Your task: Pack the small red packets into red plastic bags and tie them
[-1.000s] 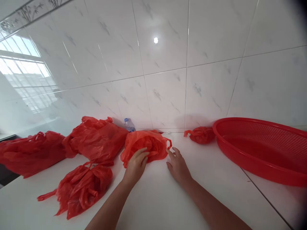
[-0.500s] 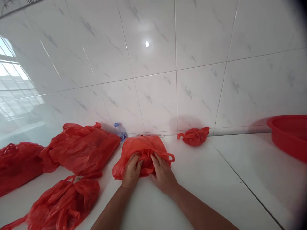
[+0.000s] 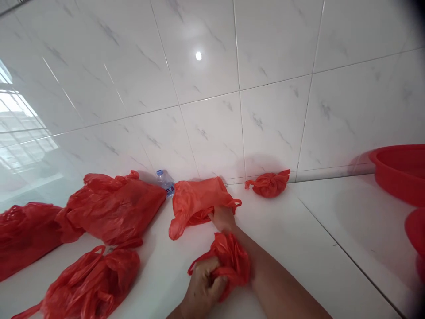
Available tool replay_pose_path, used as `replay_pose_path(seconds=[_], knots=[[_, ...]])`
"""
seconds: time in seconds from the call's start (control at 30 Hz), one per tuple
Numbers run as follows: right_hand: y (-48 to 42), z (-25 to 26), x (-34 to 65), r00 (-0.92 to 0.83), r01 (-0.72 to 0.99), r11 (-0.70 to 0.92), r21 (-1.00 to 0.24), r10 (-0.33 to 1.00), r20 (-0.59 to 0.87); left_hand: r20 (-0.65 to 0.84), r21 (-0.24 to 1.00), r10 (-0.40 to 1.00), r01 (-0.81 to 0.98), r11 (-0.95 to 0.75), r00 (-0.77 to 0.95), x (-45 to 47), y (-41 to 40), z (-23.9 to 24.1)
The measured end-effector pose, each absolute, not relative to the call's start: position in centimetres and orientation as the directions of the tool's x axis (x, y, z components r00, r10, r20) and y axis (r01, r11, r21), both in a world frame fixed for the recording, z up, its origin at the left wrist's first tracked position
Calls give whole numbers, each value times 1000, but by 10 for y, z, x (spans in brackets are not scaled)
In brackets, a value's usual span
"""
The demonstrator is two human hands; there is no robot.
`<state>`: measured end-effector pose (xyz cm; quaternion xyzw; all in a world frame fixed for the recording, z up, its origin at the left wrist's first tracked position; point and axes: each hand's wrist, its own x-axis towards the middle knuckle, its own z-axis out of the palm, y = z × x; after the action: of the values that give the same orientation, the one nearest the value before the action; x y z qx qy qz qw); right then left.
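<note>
In the head view, my left hand point(image 3: 203, 285) is closed round a crumpled red plastic bag point(image 3: 235, 261) at the front middle of the white counter. Behind it lies a larger, lighter red plastic bag point(image 3: 199, 195) with its mouth facing me. My right hand point(image 3: 223, 219) reaches into that mouth; its fingers are hidden inside the bag, so their pose does not show. Part of my right forearm runs beside the crumpled bag.
Filled red bags point(image 3: 116, 206) line the left, with a knotted one point(image 3: 91, 283) nearer me. A plastic bottle point(image 3: 165, 182) stands by the tiled wall. A small tied red bag point(image 3: 270, 184) sits back right. Red basins point(image 3: 398, 177) are at the far right.
My left hand has come out of the larger bag toward me, now gripping the crumpled red bag. My right hand has gone deeper into the larger bag, whose shape has shifted.
</note>
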<state>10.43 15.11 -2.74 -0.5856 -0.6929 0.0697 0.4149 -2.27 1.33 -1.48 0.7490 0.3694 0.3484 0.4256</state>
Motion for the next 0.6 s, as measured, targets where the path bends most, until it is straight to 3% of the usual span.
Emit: replay_pose_path(seconds=[0.13, 0.23, 0.3, 0.4, 0.6], knots=[[142, -19, 111, -4, 711, 387, -587, 837, 547, 117, 991, 947, -92, -93, 299, -21, 27, -23], [122, -13, 119, 6, 664, 425, -615, 820, 573, 7, 926, 988, -375, 51, 152, -25, 43, -25], [107, -12, 125, 50, 627, 423, -654, 816, 576, -86, 876, 989, -464, 131, 117, -26, 49, -22], [84, -15, 139, 146, 543, 399, -739, 821, 552, -173, 817, 966, -520, 249, 191, -20, 50, -14], [50, -28, 176, 225, 232, 340, -911, 893, 391, -7, 780, 893, -556, 287, 450, 27, 50, -4]])
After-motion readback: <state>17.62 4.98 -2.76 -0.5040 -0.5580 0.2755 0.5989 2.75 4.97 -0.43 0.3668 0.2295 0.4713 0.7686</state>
